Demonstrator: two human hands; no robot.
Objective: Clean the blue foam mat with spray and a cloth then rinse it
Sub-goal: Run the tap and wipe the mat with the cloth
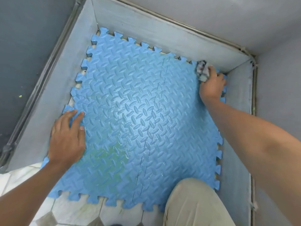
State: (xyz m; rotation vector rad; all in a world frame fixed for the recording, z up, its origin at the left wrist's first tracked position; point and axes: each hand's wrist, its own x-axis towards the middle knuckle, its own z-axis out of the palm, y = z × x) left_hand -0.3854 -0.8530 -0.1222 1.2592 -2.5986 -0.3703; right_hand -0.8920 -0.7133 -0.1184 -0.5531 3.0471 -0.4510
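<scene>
The blue foam mat [138, 115] of interlocking tiles with a raised tread pattern lies flat on the floor in a walled corner. Its surface shines wet, and a greenish patch shows near its lower left. My left hand [67, 137] presses flat on the mat's left edge, fingers spread, holding nothing. My right hand [211, 84] is at the mat's far right corner, closed on a crumpled grey-white cloth [202, 70] that touches the mat. No spray bottle is in view.
Low grey walls [162, 36] enclose the mat on the left, far and right sides. White floor tiles [78, 211] show at the near left. My knee in beige trousers [193, 203] rests on the mat's near right part.
</scene>
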